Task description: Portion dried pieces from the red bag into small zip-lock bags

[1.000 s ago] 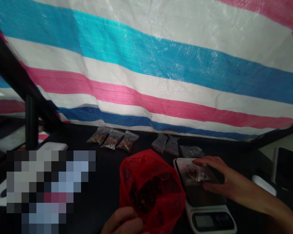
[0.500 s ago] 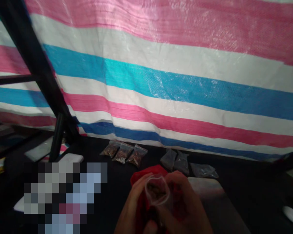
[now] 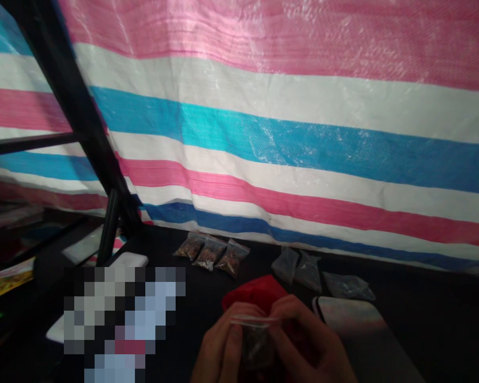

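Between my two hands is a small clear zip bag point(image 3: 257, 346), its top edge stretched level and pressed flat. My left hand point(image 3: 219, 343) pinches the left end of that edge, and my right hand point(image 3: 309, 338) pinches the right end. Dark contents show dimly through the plastic. Just behind my fingers lies a red bag point(image 3: 255, 292), partly hidden by the hands. Farther back, three filled zip bags point(image 3: 208, 253) of brownish dried pieces rest in a row on the black table point(image 3: 175, 330).
Several dark, clear-plastic bags point(image 3: 308, 269) lie at the back right. A pale flat board point(image 3: 355, 314) is right of my hands. Left are a white device point(image 3: 133, 260), partly pixelated, and a yellow packet point(image 3: 11, 279). A black frame post point(image 3: 75, 111) slants before the striped sheet point(image 3: 303, 149).
The zip bag's round open mouth has been drawn flat into a straight edge, with fingers now at both ends. The view has shifted slightly left.
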The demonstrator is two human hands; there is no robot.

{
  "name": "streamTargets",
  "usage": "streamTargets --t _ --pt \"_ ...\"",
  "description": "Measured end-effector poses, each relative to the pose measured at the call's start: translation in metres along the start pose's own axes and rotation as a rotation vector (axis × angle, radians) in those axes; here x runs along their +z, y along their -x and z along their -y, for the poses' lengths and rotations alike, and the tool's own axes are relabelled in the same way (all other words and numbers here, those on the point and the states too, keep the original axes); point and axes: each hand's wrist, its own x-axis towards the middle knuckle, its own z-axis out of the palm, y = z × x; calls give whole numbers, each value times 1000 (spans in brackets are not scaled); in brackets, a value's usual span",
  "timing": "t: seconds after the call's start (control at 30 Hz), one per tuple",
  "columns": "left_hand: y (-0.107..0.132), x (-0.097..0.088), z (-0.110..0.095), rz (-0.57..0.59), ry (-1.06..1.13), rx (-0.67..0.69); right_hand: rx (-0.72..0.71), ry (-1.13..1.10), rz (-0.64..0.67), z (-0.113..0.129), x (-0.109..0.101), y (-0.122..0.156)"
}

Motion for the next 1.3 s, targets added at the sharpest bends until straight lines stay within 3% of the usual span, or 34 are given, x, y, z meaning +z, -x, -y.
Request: streamTargets --t 0.1,0.27,0.5,0.67,0.8,0.97,1.3 --pt "-1 -3 4 35 59 -50 16 -5 1 1 -3 -2" --pt "1 -1 13 144 88 41 -46 59 -31 -3 -3 -2" --pt "4 -3 28 300 72 78 -156 190 39 -6 -3 1" --pt "6 -3 20 112 115 -25 -178 220 -18 -2 4 3" --pt "2 -3 14 125 156 -57 -156 210 -25 3 8 1" --pt "-2 2 12 15 109 -49 -121 207 -30 -3 3 -3" --pt "-2 1 11 -22 106 -43 -21 133 -38 -10 3 0"
